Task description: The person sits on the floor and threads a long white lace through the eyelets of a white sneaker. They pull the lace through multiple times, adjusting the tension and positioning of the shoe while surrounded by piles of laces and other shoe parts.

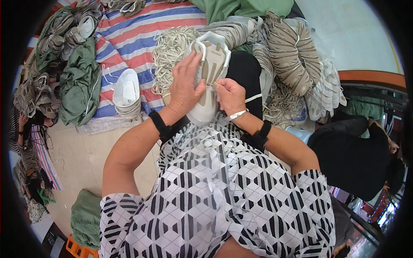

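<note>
A beige and white shoe upper (pixel 205 107) rests over my lap with its toe toward me and its padded collar away from me. My left hand (pixel 186 81) holds it from the left side, fingers stretched along its flank and thumb near the lacing opening. At the right edge of that opening, my right hand (pixel 230 95) is closed in a pinch on a thin pale shoelace. A white lace length (pixel 254 98) trails to the right of this hand across my dark-clothed leg. The fingertips hide the exact eyelet.
A heap of pale laces (pixel 174 47) lies beyond my left hand on a striped sheet (pixel 122 32). Bundled beige uppers (pixel 292 56) are piled to the right. Nested white shoe parts (pixel 127 92) stand at the left. Another person (pixel 352 150) in black sits at the right.
</note>
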Demonstrator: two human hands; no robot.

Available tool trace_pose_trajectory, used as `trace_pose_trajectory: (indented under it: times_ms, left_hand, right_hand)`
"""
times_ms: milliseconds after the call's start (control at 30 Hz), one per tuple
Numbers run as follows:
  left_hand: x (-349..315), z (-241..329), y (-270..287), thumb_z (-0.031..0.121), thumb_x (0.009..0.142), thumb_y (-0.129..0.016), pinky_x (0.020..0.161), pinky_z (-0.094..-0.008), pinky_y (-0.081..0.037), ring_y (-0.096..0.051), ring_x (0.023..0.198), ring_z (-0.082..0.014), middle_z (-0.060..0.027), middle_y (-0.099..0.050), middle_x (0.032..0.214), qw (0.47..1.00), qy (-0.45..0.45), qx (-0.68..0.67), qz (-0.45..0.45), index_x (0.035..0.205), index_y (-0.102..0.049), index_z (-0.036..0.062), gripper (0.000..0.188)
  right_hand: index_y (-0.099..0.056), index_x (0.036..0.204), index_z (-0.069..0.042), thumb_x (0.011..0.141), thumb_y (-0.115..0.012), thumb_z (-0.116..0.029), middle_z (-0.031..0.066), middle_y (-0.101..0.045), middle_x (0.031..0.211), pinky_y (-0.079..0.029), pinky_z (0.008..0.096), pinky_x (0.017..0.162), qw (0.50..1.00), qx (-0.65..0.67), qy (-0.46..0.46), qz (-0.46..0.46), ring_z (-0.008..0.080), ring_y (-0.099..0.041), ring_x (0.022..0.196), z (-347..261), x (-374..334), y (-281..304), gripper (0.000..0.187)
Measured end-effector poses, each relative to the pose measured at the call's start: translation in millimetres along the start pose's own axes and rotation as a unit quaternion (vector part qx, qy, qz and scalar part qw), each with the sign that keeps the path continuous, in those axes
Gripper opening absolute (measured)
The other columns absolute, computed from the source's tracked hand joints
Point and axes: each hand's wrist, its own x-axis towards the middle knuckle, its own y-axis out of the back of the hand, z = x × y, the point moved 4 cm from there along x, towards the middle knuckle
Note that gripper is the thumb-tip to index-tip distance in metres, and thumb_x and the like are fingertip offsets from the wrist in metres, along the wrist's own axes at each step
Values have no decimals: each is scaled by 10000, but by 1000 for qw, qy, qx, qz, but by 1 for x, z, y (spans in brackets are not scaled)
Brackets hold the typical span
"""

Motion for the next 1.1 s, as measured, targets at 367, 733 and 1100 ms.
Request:
trace_pose_trajectory:
  times_ms: [367,733,1100]
  left_hand:
    - [-5,-2,-1,124,817,-647,1117,-439,-302,-337,1331,-379,-173,-335,1489,1000,-15,3,-11,1475,-326,84,732]
    - [-4,-1,-2,110,842,-613,1132,-439,-268,-318,1355,-370,-173,-308,1513,1000,-17,4,-24,1494,-292,93,726]
    - [6,6,1,117,717,-693,1124,-438,-265,-327,1319,-385,-211,-285,1512,999,16,22,-26,1491,-259,58,889]
  right_hand:
    - [-610,978,25,868,-629,-22,72,-665,732,-502,241,527,991,-22,106,-75,114,-642,587,-12,-2,13,120]
    - [-619,908,20,884,-603,-20,89,-672,736,-506,252,521,994,-38,80,-63,128,-661,583,-11,1,12,49]
    - [-616,873,-12,873,-581,-50,161,-643,724,-541,360,586,951,-222,204,-68,272,-678,596,-34,1,13,51]
